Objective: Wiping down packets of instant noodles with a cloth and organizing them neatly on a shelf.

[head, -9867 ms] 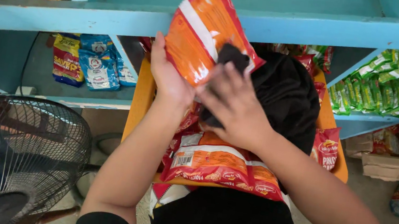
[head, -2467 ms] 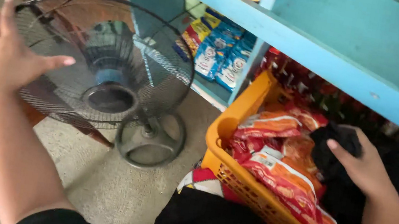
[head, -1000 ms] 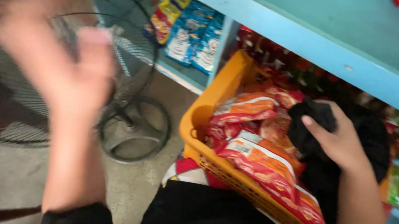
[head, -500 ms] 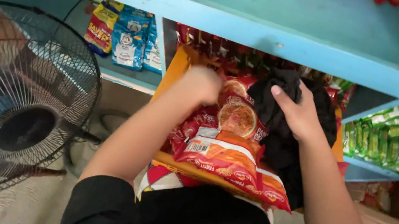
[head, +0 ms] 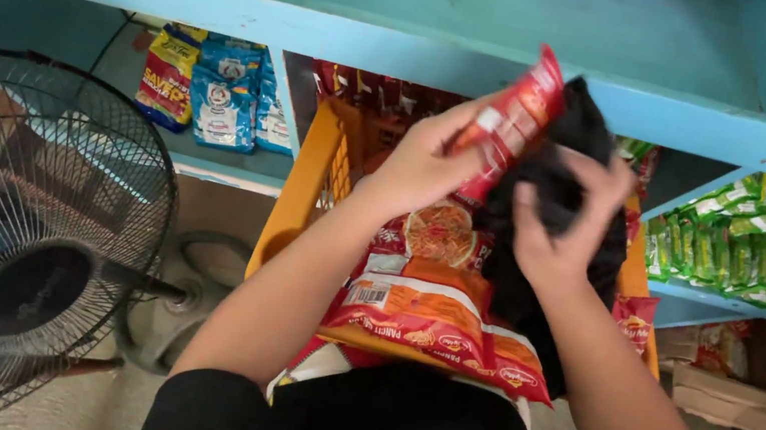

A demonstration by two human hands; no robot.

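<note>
My left hand (head: 426, 166) grips a red snack packet (head: 510, 125) and holds it up in front of the blue shelf edge (head: 329, 35). My right hand (head: 557, 236) is closed on a black cloth (head: 571, 142), pressed against that packet. Both hands are above an orange basket (head: 300, 193) resting on my lap. The basket holds several red and orange noodle packets (head: 429, 313), with more black cloth draped down its right side.
A standing fan (head: 5, 240) is on the floor at the left. Blue and yellow packets (head: 219, 95) line the lower shelf at the left, green packets (head: 752, 250) the shelf at the right. A cardboard box (head: 722, 382) and more packets lie at the lower right.
My left hand was out by the fan, came back to the basket and has lifted a red packet up out of it. My right hand has risen with the black cloth.
</note>
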